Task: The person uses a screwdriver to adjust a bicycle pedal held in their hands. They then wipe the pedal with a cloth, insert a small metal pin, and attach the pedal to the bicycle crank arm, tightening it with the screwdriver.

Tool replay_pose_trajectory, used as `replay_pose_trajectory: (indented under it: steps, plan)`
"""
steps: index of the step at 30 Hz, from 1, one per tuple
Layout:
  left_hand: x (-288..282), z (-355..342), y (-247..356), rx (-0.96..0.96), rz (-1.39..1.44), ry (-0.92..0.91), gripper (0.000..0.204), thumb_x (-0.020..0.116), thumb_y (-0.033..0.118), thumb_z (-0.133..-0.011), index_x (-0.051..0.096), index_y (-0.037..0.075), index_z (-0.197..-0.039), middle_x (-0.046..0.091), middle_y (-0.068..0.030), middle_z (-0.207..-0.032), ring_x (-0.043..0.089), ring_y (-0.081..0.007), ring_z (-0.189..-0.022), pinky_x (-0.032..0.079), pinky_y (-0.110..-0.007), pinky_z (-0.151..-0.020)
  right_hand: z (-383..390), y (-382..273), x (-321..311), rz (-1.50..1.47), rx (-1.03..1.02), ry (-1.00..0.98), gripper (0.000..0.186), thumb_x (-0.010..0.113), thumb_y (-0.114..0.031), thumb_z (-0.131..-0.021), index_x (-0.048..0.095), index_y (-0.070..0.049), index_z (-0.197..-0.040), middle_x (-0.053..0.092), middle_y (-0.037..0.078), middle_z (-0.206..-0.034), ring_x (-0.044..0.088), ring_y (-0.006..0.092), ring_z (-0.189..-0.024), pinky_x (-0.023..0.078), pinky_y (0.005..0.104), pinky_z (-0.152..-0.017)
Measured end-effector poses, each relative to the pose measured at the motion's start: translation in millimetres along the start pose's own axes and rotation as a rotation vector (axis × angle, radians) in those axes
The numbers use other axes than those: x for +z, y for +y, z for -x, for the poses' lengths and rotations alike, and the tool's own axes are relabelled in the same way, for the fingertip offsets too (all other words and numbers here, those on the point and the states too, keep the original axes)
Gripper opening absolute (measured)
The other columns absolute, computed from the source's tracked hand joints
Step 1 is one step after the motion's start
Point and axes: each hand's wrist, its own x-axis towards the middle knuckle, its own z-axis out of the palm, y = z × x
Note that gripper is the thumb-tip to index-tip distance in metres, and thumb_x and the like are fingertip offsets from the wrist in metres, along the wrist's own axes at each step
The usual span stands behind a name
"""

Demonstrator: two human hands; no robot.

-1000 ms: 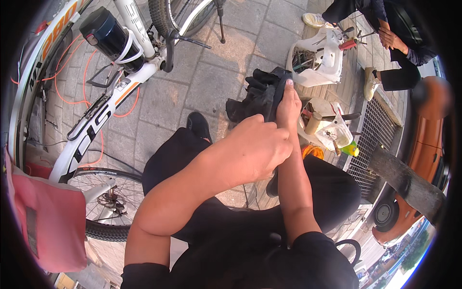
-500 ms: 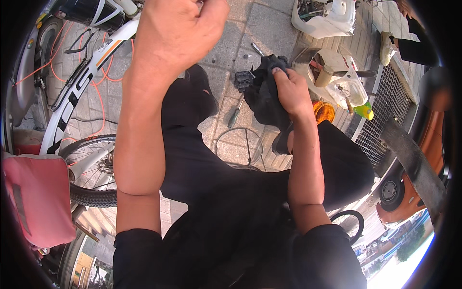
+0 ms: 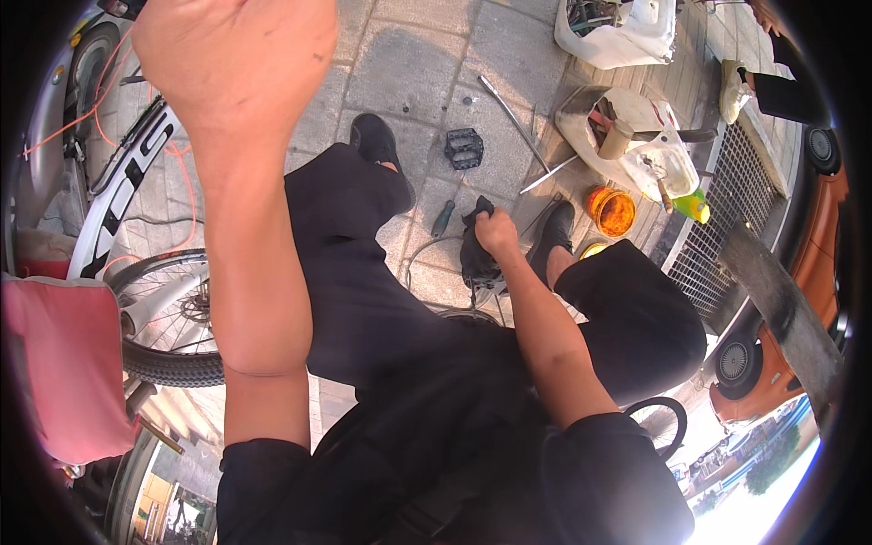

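My left hand (image 3: 241,64) is raised high at the upper left, in front of a white bicycle frame (image 3: 123,195). Its fingers run past the top edge, so what they hold, if anything, is hidden. Low between my legs, my right hand (image 3: 497,232) grips a bunched black cloth (image 3: 477,250). A screwdriver with a dark green handle (image 3: 443,220) lies just left of the cloth. Farther off on the paving is a black bicycle pedal (image 3: 464,149). To its right lie a long metal rod (image 3: 513,118) and a thinner silvery rod (image 3: 548,174).
Cut-open white plastic containers (image 3: 595,123) with tools stand at the right, beside an orange-stained tub (image 3: 611,212) and a yellow-green bottle (image 3: 692,207). A bicycle wheel (image 3: 173,318) and a pink padded thing (image 3: 68,363) are at left. Another person's shoe (image 3: 732,91) shows at upper right.
My right hand has drawn the black cloth nearer and to the left, uncovering the pedal and the rods. My left hand has moved leftward and up, its fingers now out of view.
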Motion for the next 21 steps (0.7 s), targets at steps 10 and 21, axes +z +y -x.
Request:
replay_pose_trajectory:
  steps: [10,21]
  plan:
    - [-63,-22,-10,-0.023,0.091,-0.103,0.025,0.051,-0.007,-0.101,0.069,-0.016,-0.116,0.075,-0.0266,-0.114,0.078,-0.0315,-0.091,0.063,-0.038,-0.087,-25,-65,-23,0.198,-0.151,-0.085,0.054,0.065,-0.042,-0.093,0.074,0.005,-0.12,0.074,0.033,-0.121,0.071,0.048,-0.119,0.055,0.0509,-0.105]
    - [-121,-20,-1,-0.065,0.27,-0.136,0.037,0.04,0.001,-0.106,0.062,-0.022,-0.124,0.066,-0.0365,-0.135,0.077,-0.0431,-0.098,0.063,-0.05,-0.098,19,-259,-116,0.335,-0.489,0.405,0.037,0.065,-0.034,-0.094,0.075,0.001,-0.102,0.079,0.028,-0.095,0.079,0.0431,-0.092,0.062,0.0513,-0.088]
